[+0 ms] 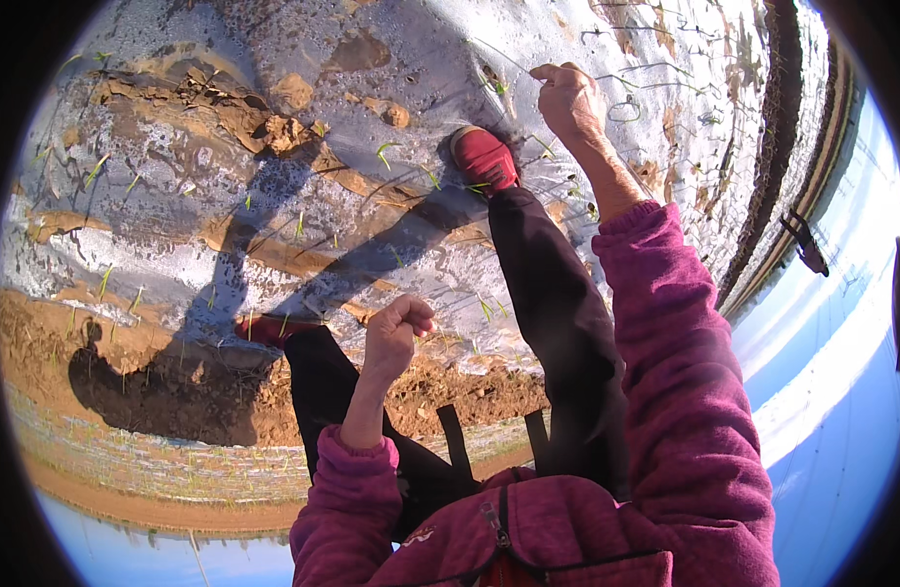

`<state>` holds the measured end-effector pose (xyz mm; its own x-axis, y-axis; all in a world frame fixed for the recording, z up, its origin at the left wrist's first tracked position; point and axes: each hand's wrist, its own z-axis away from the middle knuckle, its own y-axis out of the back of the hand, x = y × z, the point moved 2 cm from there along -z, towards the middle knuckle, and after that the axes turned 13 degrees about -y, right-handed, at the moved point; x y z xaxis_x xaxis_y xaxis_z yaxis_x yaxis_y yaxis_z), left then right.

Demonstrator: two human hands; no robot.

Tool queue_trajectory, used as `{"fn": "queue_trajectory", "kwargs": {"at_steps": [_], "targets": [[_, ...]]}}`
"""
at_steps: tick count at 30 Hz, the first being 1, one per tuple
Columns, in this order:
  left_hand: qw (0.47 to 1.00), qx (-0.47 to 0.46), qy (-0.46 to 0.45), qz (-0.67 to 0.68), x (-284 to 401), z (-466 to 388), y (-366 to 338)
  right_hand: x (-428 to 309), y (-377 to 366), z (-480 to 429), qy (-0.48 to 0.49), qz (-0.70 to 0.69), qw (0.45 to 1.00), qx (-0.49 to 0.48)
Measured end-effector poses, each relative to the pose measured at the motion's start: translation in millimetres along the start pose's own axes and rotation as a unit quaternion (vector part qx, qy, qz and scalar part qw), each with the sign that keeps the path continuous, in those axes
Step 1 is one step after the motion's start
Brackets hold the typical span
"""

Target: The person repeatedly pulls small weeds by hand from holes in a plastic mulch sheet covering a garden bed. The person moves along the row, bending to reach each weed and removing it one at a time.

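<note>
My right hand (573, 103) is reached out over the plastic mulch film (435, 44), pinching a thin wire-like rod (505, 55) between thumb and forefinger. The rod's far end slants up and left, above a small hole where a green seedling (500, 86) shows. My left hand (397, 334) is curled into a loose fist above the bed's near edge, between my legs. Nothing can be seen in it. Young green shoots (385, 154) poke through the film around my red shoe (485, 158). The other red shoe (270, 329) stands at the film's edge.
Brown soil clods (285, 136) lie on the film at the left. A bare soil furrow (465, 396) runs along the near edge. Beyond it stretches another planted bed (164, 466). Far off at the right, a person (806, 246) stands in the field.
</note>
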<state>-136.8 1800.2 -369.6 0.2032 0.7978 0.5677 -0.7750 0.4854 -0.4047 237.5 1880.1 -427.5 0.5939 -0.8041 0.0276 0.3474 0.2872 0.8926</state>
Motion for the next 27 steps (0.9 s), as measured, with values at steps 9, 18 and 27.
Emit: {"fn": "queue_trajectory", "kwargs": {"at_steps": [9, 18, 27], "targets": [[1.0, 0.002, -0.004, 0.0, -0.5, 1.2, 1.8, -5.6, -6.7, -5.4, -0.024, -0.002, 1.0, -0.012], [1.0, 0.006, -0.006, 0.008, -4.4, 3.9, 2.7, -14.2, -26.0, -12.3, -0.027, -0.094, 0.993, -0.06], [1.0, 0.007, -0.007, 0.011, -1.8, 6.3, 2.8, -13.6, -21.5, -4.0, 0.075, 0.058, 0.995, -0.043]]}}
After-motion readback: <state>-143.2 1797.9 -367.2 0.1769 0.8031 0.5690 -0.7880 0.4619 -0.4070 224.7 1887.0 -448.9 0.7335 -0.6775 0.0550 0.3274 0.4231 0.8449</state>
